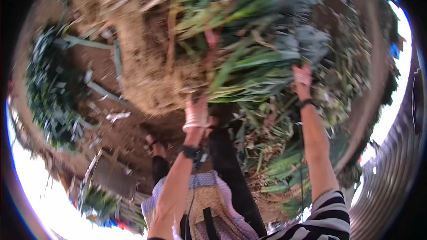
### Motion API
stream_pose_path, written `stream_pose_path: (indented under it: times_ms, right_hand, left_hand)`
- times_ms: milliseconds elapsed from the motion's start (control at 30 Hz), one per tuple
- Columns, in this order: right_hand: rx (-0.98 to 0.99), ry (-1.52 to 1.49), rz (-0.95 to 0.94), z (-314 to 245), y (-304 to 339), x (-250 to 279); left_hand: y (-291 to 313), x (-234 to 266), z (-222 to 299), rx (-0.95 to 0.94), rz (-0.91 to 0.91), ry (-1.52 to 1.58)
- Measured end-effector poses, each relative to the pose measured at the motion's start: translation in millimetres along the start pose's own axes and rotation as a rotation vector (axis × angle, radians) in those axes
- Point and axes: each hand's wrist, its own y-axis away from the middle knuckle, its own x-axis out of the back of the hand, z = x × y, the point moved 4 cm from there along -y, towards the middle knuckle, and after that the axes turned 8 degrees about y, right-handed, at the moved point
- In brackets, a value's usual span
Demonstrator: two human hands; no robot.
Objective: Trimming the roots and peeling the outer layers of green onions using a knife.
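A big pile of leek-like plants point(267, 69) with long flat green leaves lies in front of me, smeared by motion. Their pale brown fibrous roots point(147, 84) bunch together on the left side. My left hand point(196, 112) is closed on the near edge of the bundle, where roots meet stems; its fingertips are hidden. At the leafy end my right hand point(302, 76) is closed around the leaves, close to a translucent plastic sheet point(313, 42). A pink-red tie point(211, 39) crosses the plants.
Dark green cut leaves point(55, 89) are heaped at the left. Loose leaves and trimmings point(267, 126) cover the ground at the right. Between them is brown soil point(100, 66) with a white scrap point(118, 116). A corrugated metal wall point(391, 182) stands at the lower right.
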Motion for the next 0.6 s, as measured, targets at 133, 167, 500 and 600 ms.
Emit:
stream_pose_path:
  times_ms: [133,167,500,600]
  right_hand:
    - [-0.029,0.177,-0.046,-2.9,-23.3,4.3]
    - [-0.053,0.160,-0.016,19.5,-26.2,15.6]
    - [-0.017,0.127,0.198,4.0,-17.6,10.8]
    - [-0.119,0.109,-0.256,-8.4,-23.0,10.4]
  left_hand:
    - [20.2,42.3,31.7,-0.619,1.065,-1.610]
    - [-6.1,32.1,1.5,-0.545,1.186,-1.415]
    - [-8.3,26.5,4.9,-0.501,1.331,-1.292]
    - [11.7,20.4,20.1,-0.389,1.373,-1.353]
